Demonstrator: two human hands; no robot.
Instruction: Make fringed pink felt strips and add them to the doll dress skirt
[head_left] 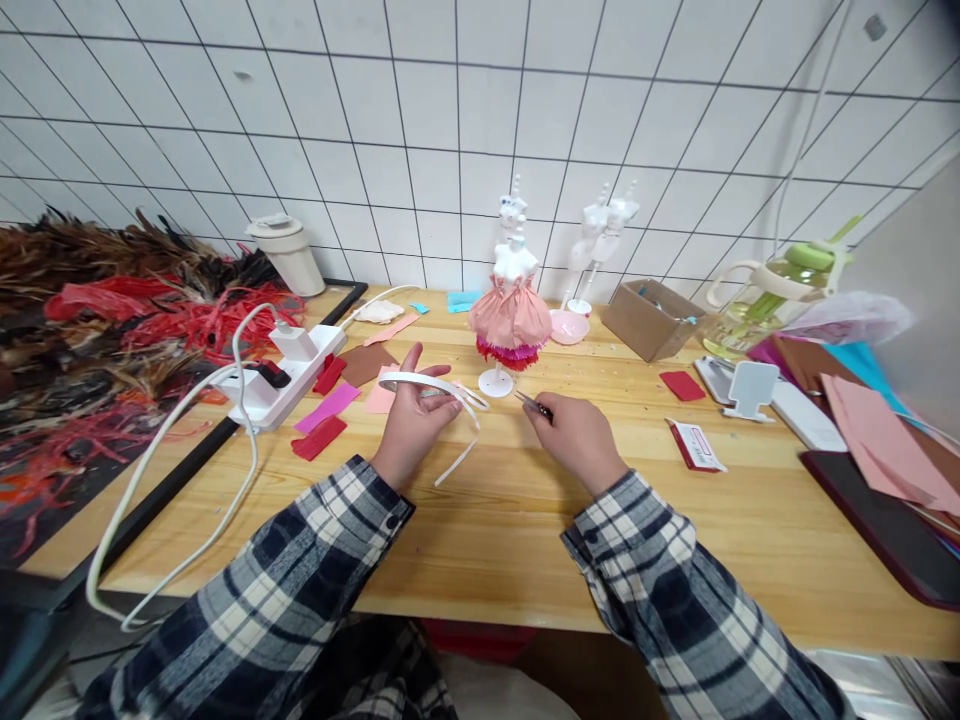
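My left hand [412,420] is closed on a roll of white double-sided tape [405,380], whose narrow loose strip hangs down past the fingertips. In my right hand [574,435] is a small dark-handled tool [536,406], its pointed silver tip aimed left; whether it is scissors or tweezers I cannot make out. Just beyond both hands stands a small white mannequin [516,260] on a round base. It wears a puffy peach skirt [510,315] with frilled magenta and red layers below. Neither hand touches it.
Left are coloured paper pieces [321,438], a white power strip [292,375] with cables, feathers [112,260] and a cup [286,255]. Behind stand more mannequins [596,235] and a pink bowl [568,327]. Right are a cardboard box [651,320], a jug [780,290] and a phone stand [750,388].
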